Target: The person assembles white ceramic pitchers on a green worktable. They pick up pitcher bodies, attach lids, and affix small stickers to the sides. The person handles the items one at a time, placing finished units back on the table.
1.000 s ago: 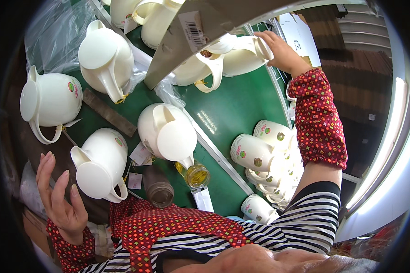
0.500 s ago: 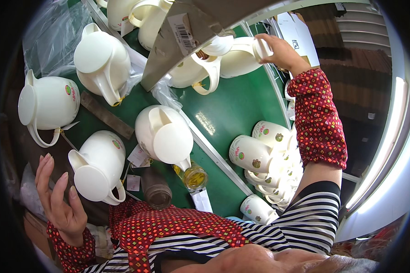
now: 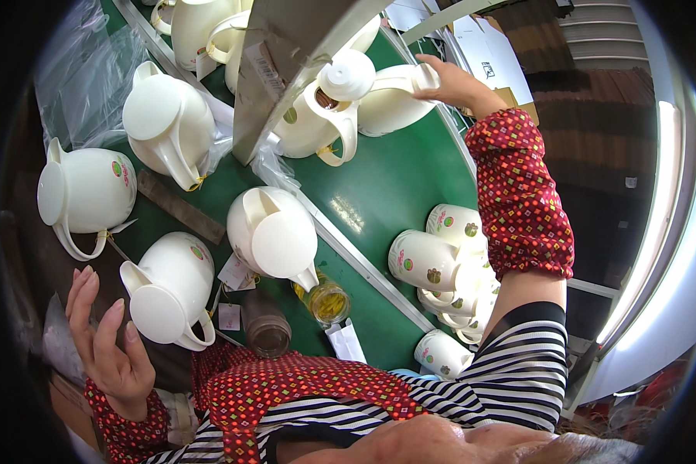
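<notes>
At the far side of the green worktop, my right hand point(image 3: 460, 83) is closed round the handle end of a cream jug point(image 3: 387, 108). That jug touches another cream jug point(image 3: 298, 131), whose dark opening shows beneath a white stopper point(image 3: 346, 75). On the near left, my left hand point(image 3: 112, 348) is raised with its fingers apart and holds nothing. The nearest thing to it is a lidded cream jug point(image 3: 151, 309) with a handle. Another lidded jug point(image 3: 278, 240) stands at the middle, and two more, a jug point(image 3: 89, 189) and a jug point(image 3: 166, 116), are farther left.
A grey metal post point(image 3: 267, 69) rises between the jugs. Several cream cups point(image 3: 425, 259) are stacked at the right. By my apron stand a glass jar with yellow contents point(image 3: 329, 301) and a brown jar point(image 3: 264, 325). Clear plastic film point(image 3: 89, 69) lies at the far left.
My right hand and the jug in it have shifted slightly left. The white stopper also appears farther left against the jug beside it. The whole view has moved a little; my left hand stays raised.
</notes>
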`<move>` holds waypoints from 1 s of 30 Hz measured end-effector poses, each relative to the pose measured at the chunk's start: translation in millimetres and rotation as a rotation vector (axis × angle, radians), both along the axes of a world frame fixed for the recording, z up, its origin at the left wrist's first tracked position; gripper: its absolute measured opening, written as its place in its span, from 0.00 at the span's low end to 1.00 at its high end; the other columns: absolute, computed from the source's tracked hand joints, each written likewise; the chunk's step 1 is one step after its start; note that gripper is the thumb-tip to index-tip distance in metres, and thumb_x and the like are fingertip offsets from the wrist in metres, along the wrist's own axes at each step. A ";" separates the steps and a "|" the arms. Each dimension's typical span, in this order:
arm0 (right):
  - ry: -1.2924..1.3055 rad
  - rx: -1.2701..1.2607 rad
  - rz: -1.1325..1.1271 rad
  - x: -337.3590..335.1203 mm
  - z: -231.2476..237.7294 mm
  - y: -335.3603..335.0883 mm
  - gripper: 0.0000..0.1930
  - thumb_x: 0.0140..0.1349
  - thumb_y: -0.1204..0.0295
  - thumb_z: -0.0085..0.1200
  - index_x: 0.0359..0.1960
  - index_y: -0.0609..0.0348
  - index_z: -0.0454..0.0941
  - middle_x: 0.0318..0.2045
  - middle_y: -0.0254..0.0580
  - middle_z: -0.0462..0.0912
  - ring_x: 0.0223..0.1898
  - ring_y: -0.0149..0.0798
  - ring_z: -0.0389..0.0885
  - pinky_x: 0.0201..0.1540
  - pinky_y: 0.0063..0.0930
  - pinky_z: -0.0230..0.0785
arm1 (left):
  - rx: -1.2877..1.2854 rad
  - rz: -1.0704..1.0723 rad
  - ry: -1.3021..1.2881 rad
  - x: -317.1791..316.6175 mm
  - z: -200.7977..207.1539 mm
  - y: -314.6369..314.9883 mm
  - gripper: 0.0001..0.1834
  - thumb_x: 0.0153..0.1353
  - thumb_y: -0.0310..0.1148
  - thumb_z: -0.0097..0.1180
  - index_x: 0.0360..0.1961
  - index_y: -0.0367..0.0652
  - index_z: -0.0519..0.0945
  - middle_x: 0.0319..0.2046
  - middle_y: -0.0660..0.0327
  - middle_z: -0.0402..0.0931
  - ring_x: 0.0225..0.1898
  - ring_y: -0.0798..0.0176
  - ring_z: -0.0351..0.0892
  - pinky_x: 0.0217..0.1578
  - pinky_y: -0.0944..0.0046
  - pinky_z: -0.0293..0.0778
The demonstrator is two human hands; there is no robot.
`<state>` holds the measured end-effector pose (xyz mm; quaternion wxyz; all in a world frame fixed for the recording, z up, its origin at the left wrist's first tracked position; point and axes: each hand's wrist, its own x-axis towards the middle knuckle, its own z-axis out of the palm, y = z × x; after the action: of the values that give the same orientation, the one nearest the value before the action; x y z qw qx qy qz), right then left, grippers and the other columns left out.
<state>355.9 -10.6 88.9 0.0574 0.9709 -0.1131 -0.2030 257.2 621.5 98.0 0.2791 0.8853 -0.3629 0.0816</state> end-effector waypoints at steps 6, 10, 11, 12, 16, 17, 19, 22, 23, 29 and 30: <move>-0.022 0.072 -0.096 -1.0 -6.9 -2.2 0.42 0.67 0.42 0.56 0.70 0.64 0.66 0.57 0.67 0.81 0.58 0.61 0.82 0.62 0.45 0.73 | -0.039 -0.051 0.015 -1.1 5.4 -14.7 0.18 0.62 0.21 0.53 0.54 0.39 0.76 0.63 0.41 0.69 0.65 0.31 0.71 0.66 0.31 0.67; -0.124 -0.145 -0.328 2.4 -34.0 7.0 0.47 0.67 0.33 0.44 0.61 0.75 0.72 0.51 0.65 0.84 0.54 0.60 0.84 0.59 0.46 0.75 | -0.128 -0.123 0.039 -1.2 5.9 -33.3 0.18 0.57 0.21 0.57 0.51 0.39 0.78 0.60 0.42 0.72 0.63 0.31 0.72 0.64 0.30 0.69; -0.144 -0.179 -0.326 0.2 -36.9 4.6 0.47 0.69 0.32 0.39 0.61 0.73 0.74 0.50 0.64 0.85 0.55 0.58 0.85 0.59 0.46 0.75 | -0.158 -0.150 0.053 -0.1 6.2 -41.9 0.18 0.56 0.22 0.58 0.50 0.39 0.79 0.59 0.42 0.72 0.62 0.31 0.73 0.64 0.30 0.69; -0.055 -0.148 -0.356 5.9 -33.7 14.3 0.47 0.69 0.31 0.38 0.61 0.71 0.75 0.50 0.62 0.86 0.55 0.57 0.85 0.59 0.47 0.75 | -0.174 -0.162 0.067 -0.8 9.5 -50.9 0.18 0.55 0.22 0.60 0.49 0.39 0.80 0.59 0.42 0.73 0.62 0.30 0.73 0.64 0.30 0.69; -0.020 -0.162 -0.268 18.1 -3.3 65.5 0.45 0.70 0.29 0.34 0.65 0.59 0.75 0.49 0.59 0.87 0.53 0.55 0.86 0.57 0.48 0.76 | -0.267 -0.260 0.143 0.6 19.7 -101.3 0.23 0.51 0.27 0.70 0.50 0.39 0.83 0.59 0.44 0.74 0.63 0.36 0.74 0.63 0.37 0.71; -0.127 -0.140 -0.221 14.9 1.0 75.9 0.46 0.70 0.28 0.34 0.67 0.58 0.74 0.49 0.59 0.87 0.53 0.55 0.86 0.57 0.48 0.76 | -0.243 -0.304 0.182 2.2 21.8 -115.2 0.24 0.53 0.28 0.69 0.52 0.37 0.81 0.61 0.43 0.73 0.64 0.35 0.72 0.65 0.39 0.70; -0.207 0.003 -0.100 15.9 17.3 126.5 0.48 0.68 0.27 0.36 0.69 0.60 0.70 0.48 0.62 0.87 0.52 0.57 0.86 0.55 0.49 0.77 | -0.131 -0.335 0.222 2.0 23.3 -144.0 0.28 0.54 0.31 0.70 0.56 0.35 0.78 0.64 0.42 0.70 0.68 0.36 0.68 0.69 0.42 0.65; -0.186 0.155 0.054 17.9 8.9 157.0 0.52 0.64 0.24 0.42 0.65 0.67 0.72 0.47 0.64 0.86 0.51 0.59 0.86 0.54 0.47 0.78 | 0.113 -0.348 0.125 -5.2 12.0 -192.1 0.37 0.54 0.38 0.71 0.62 0.30 0.74 0.66 0.40 0.67 0.73 0.38 0.61 0.73 0.42 0.56; -0.096 0.225 -0.064 24.6 8.9 160.2 0.52 0.62 0.25 0.47 0.63 0.70 0.73 0.46 0.63 0.87 0.51 0.59 0.86 0.53 0.46 0.78 | 0.174 -0.341 0.060 -9.0 6.8 -206.8 0.37 0.55 0.40 0.70 0.62 0.30 0.74 0.67 0.38 0.67 0.73 0.39 0.60 0.73 0.42 0.55; -0.368 0.191 0.216 21.4 -17.1 155.9 0.39 0.54 0.47 0.69 0.57 0.67 0.74 0.45 0.57 0.85 0.46 0.57 0.86 0.50 0.46 0.79 | 0.385 -0.265 0.073 -8.8 -19.8 -279.7 0.33 0.63 0.38 0.60 0.65 0.29 0.72 0.70 0.37 0.64 0.74 0.39 0.60 0.74 0.41 0.52; -0.451 0.184 0.320 12.7 -16.7 157.7 0.37 0.53 0.51 0.71 0.56 0.66 0.73 0.46 0.56 0.84 0.46 0.56 0.86 0.49 0.47 0.79 | 0.384 -0.248 0.040 -4.2 -33.8 -288.2 0.33 0.63 0.39 0.60 0.66 0.29 0.71 0.70 0.38 0.64 0.74 0.39 0.59 0.74 0.40 0.51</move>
<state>368.5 147.2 72.3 -0.0263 0.9982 0.0505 0.0201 253.0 333.3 64.1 0.1204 0.8723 -0.4720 -0.0413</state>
